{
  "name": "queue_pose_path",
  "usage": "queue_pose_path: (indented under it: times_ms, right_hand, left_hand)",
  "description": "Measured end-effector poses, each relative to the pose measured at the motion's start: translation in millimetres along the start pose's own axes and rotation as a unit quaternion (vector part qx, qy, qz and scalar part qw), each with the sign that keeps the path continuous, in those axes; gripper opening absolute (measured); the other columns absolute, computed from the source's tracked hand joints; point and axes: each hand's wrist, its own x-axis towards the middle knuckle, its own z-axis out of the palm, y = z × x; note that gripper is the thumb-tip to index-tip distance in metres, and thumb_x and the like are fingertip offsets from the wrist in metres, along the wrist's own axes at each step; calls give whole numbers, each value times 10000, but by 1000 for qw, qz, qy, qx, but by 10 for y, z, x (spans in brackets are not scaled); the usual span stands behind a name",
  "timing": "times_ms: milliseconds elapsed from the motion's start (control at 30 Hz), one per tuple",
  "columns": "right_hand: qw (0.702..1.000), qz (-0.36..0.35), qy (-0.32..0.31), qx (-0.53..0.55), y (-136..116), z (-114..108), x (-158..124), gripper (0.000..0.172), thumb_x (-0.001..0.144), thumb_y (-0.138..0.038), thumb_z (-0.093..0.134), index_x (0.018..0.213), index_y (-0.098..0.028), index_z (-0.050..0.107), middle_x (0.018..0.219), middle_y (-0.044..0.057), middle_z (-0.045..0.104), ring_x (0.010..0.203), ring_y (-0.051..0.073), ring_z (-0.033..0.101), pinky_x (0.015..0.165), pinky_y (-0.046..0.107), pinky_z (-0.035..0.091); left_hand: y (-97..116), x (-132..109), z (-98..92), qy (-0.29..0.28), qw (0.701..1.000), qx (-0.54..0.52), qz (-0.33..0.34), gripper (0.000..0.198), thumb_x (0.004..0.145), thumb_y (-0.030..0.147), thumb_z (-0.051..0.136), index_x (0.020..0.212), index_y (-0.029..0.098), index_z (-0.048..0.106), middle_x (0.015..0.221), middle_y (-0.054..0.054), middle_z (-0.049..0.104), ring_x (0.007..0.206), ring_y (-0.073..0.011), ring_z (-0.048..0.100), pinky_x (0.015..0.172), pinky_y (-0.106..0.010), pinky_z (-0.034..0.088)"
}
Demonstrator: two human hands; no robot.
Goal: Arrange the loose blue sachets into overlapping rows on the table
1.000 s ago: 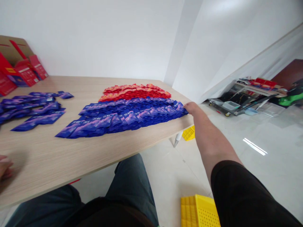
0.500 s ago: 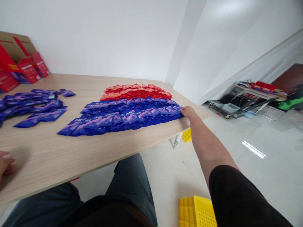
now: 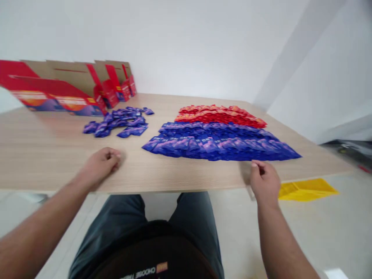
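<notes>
My left hand (image 3: 102,163) hovers over the front of the table with its fingers curled closed; nothing shows in it. It is nearest to a loose heap of blue-purple sachets (image 3: 132,131). Close to the table's front edge, my right hand (image 3: 265,181) is also curled, thumb against fingers, and I see nothing in it. Just beyond it lie overlapping rows of blue-purple sachets (image 3: 209,146). Behind these are rows of red and orange sachets (image 3: 223,115).
Several open red cardboard boxes (image 3: 75,97) stand at the back left of the wooden table (image 3: 174,176), before a white wall. A yellow crate (image 3: 309,190) is on the floor beyond the front edge at right. A dark cart (image 3: 353,151) shows at far right.
My right hand has left the right end of the blue sachet rows and come back toward the front edge. The view has turned left, bringing my left hand and more boxes into sight.
</notes>
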Motion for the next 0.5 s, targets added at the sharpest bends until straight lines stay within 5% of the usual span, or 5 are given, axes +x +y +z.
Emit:
queue_pose_path:
  times_ms: [200, 367, 500]
  right_hand:
    - [994, -98, -39, 6, -458, 291, -350, 407, 982, -499, 546, 984, -170, 786, 841, 100, 696, 789, 267, 636, 802, 414, 501]
    - [994, -75, -47, -58, -500, 298, -362, 434, 973, -500, 520, 1005, -163, 792, 857, 122, 695, 814, 295, 647, 783, 428, 493]
    - [991, -84, -49, -95, -521, 283, -402, 453, 968, -513, 498, 1015, -176, 796, 855, 135, 693, 830, 327, 653, 766, 452, 494]
  left_hand:
    - [-53, 511, -117, 3, 999, 53, 7, 284, 858, 436, 581, 1053, 237, 634, 787, -16, 703, 725, -227, 692, 720, -337, 566]
    - [-10, 972, -141, 67, 990, 125, 13, 298, 878, 384, 604, 1104, 212, 692, 1091, -114, 768, 1064, -307, 725, 986, -397, 561]
    - [167, 1297, -15, 81, 981, 172, 28, 483, 962, 489, 563, 1302, 170, 688, 1381, -182, 704, 1355, -345, 618, 1195, -425, 457]
